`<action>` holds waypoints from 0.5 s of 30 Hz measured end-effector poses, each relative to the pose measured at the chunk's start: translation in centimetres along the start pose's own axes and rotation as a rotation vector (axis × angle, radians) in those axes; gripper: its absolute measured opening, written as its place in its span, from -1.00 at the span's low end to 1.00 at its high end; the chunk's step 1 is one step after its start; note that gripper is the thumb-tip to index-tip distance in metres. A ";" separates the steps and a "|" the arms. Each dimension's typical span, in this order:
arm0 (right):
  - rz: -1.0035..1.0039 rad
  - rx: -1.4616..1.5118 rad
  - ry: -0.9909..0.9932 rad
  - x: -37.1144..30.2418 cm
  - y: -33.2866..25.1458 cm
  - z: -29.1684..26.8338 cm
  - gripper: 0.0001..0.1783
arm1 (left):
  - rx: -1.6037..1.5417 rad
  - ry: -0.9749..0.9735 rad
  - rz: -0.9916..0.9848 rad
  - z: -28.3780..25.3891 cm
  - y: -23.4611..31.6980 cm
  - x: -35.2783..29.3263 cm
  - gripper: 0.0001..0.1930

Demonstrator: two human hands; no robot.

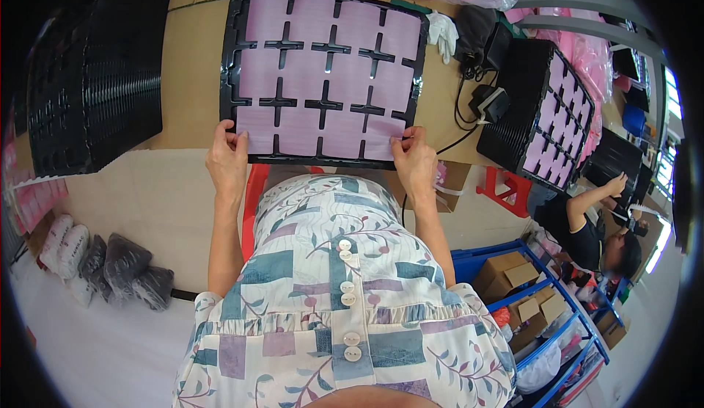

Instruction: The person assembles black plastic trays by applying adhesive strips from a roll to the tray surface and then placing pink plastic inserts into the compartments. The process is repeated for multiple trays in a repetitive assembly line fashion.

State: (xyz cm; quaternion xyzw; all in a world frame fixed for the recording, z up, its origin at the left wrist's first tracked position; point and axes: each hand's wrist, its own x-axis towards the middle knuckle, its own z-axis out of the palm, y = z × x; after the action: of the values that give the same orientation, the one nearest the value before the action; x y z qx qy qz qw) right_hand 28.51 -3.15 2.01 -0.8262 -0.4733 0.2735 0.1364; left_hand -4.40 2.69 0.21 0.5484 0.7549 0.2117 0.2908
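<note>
Both hands pinch the near edge of a black tray (323, 78) at twelve o'clock: left hand (226, 160) on its near-left corner, right hand (415, 162) on its near-right. It lies flat on the cardboard-covered counter (191, 70) (pink sheets fill its pockets), long axis running nine to three.

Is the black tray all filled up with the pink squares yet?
Nearly done, it seems. Every pocket that shows in the black tray already holds pink squares. The left hand and right hand grip the tray's near corners. A filled stack stands on the right; the black tray stack on the left shows no pink, so more may be left.
</note>
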 end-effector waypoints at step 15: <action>-0.149 -0.059 0.154 -0.9 0.4 1.4 -0.76 | 0.026 0.077 0.124 0.9 -0.8 -0.5 -0.81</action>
State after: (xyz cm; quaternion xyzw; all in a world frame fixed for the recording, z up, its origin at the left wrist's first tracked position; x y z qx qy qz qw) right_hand 27.61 -4.12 0.95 -0.8108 -0.5296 0.1845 0.1680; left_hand -4.26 2.00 -0.83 0.5893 0.7327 0.2405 0.2408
